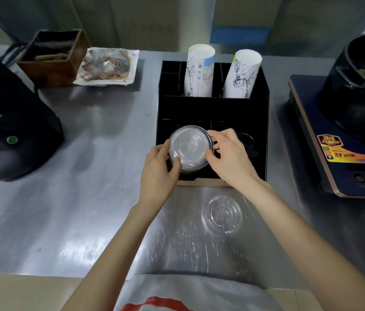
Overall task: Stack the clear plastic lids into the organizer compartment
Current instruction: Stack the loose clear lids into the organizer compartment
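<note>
Loose lid [221, 214] between forearms; hands (both) [158, 169] [229, 157] grip lid stack [189, 148]

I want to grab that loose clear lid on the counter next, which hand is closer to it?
Right. The right hand is at the stack of lids in the organizer, just beyond the loose lid; the left hand is farther left.

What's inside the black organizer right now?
The black organizer holds two rolled paper cup stacks at the back and a stack of clear lids in front, gripped by both hands. Its floor is hidden.
</note>
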